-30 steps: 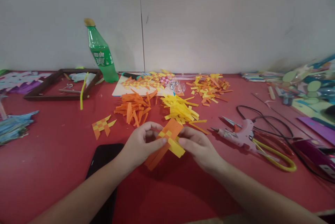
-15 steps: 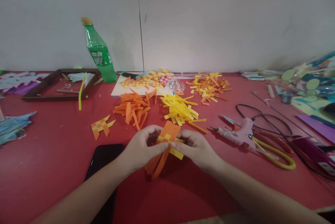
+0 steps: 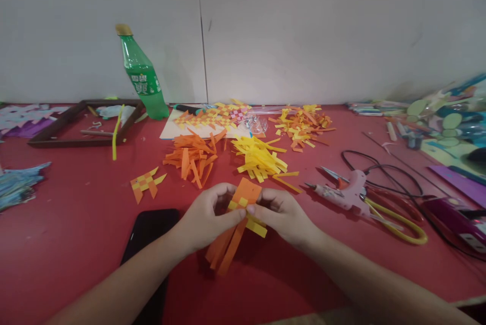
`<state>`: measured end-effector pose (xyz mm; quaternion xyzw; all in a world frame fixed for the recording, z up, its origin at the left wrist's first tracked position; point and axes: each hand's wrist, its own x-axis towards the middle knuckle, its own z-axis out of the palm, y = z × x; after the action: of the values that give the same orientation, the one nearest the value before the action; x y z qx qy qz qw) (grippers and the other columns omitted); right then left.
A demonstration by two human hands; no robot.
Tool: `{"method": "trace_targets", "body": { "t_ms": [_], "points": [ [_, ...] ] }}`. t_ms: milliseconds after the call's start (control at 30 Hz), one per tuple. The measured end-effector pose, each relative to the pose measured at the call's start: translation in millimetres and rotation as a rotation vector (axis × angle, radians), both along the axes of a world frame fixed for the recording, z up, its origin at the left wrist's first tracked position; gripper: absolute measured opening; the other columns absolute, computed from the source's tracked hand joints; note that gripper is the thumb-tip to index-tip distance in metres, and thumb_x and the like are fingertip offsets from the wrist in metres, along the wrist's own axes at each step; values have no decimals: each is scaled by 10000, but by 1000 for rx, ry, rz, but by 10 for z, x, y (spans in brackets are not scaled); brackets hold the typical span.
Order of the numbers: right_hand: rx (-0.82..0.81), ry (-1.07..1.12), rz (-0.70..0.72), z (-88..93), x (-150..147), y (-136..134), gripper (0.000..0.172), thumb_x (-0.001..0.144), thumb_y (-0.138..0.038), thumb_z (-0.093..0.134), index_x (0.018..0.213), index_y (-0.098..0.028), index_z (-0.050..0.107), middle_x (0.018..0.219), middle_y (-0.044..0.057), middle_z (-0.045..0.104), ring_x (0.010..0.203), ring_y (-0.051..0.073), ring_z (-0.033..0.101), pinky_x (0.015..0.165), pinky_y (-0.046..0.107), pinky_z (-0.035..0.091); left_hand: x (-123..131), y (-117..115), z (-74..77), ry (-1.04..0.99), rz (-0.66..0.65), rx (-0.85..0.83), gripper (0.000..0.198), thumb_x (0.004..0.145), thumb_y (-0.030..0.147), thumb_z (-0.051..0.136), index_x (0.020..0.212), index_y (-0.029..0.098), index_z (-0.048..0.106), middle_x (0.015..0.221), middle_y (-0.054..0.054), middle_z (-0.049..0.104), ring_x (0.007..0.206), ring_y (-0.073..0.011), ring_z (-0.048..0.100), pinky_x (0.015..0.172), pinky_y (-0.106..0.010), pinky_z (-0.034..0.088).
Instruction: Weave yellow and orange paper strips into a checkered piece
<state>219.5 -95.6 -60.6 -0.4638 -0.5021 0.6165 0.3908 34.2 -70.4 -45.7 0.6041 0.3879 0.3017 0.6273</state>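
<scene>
Between my hands is a partly woven piece of orange and yellow paper strips [image 3: 245, 194], its loose orange ends hanging down to the left. My left hand [image 3: 213, 211] pinches its left side with the thumb on top. From the right, my right hand [image 3: 283, 213] grips it too, its thumb tip close to the left thumb and a yellow strip end poking out below. The fingers behind the paper are mostly hidden. Beyond my hands lie a pile of orange strips [image 3: 190, 155] and a pile of yellow strips [image 3: 260, 155]. A finished-looking woven paper fish [image 3: 146, 182] rests at left.
A black phone [image 3: 150, 236] lies under my left forearm. At right are a pink glue gun [image 3: 347, 193], yellow-handled scissors [image 3: 402, 233] and a black cord [image 3: 402, 173]. A green bottle [image 3: 146, 87] and a brown frame [image 3: 76, 144] stand near the wall; mixed paper scraps [image 3: 304, 125] lie behind.
The woven piece has tilted slightly, and its loose orange ends now hang lower and further left. Both hands keep hold of it in nearly the same place.
</scene>
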Motion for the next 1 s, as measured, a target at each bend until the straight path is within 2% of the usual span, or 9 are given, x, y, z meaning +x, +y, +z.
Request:
{"method": "trace_targets", "body": {
  "t_ms": [133, 300, 433, 500, 700, 900, 1000],
  "points": [
    [32, -10, -70, -2, -3, 6, 333, 742, -480, 737, 798, -171, 626, 742, 12, 642, 665, 133, 598, 641, 276, 502, 1, 5, -12, -53, -28, -34, 200, 783, 244, 678, 950, 167, 600, 912, -27, 673, 928, -196, 646, 803, -289, 491],
    [191, -30, -184, -3, -1, 24, 221, 759, -367, 735, 802, -183, 621, 736, -7, 615, 648, 99, 563, 603, 225, 476, 2, 7, -4, -37, -27, -86, 199, 767, 261, 693, 908, 159, 597, 939, -44, 681, 913, -211, 649, 803, -307, 497],
    [301, -111, -175, 11, -11, 11, 141, 775, -308, 709, 795, -187, 640, 731, 1, 635, 631, 100, 576, 582, 220, 481, -9, -10, -6, -57, -83, -191, 275, 752, 240, 705, 994, 156, 606, 1011, -55, 686, 974, -225, 641, 841, -319, 488],
    [350, -160, -163, 23, -11, -1, 119, 785, -297, 697, 809, -190, 651, 736, 11, 656, 630, 110, 596, 578, 229, 493, -17, -20, -15, -45, -93, -216, 285, 735, 216, 713, 997, 157, 618, 982, -40, 692, 941, -209, 640, 816, -303, 483],
    [720, -374, -86, 77, 23, -23, 21, 829, -213, 666, 827, -200, 682, 818, 38, 663, 761, 142, 640, 684, 263, 520, -7, -17, -49, -6, -112, -232, 147, 714, 227, 722, 807, 142, 647, 766, 10, 666, 715, -136, 599, 683, -247, 450],
    [997, -641, -173, 115, 66, -52, 148, 789, -242, 704, 928, -217, 664, 1047, 85, 610, 979, 228, 598, 864, 389, 495, 14, 15, -52, -90, 30, -247, 249, 682, 327, 775, 810, 153, 651, 795, -19, 707, 779, -175, 649, 752, -290, 490],
    [1021, -675, -241, 85, 66, -64, 282, 778, -228, 710, 1042, -236, 610, 1097, 91, 581, 1047, 254, 565, 925, 438, 467, 8, 25, -50, -139, 76, -252, 304, 676, 367, 801, 845, 154, 665, 850, -38, 729, 813, -187, 666, 794, -310, 503]
  ]
}}
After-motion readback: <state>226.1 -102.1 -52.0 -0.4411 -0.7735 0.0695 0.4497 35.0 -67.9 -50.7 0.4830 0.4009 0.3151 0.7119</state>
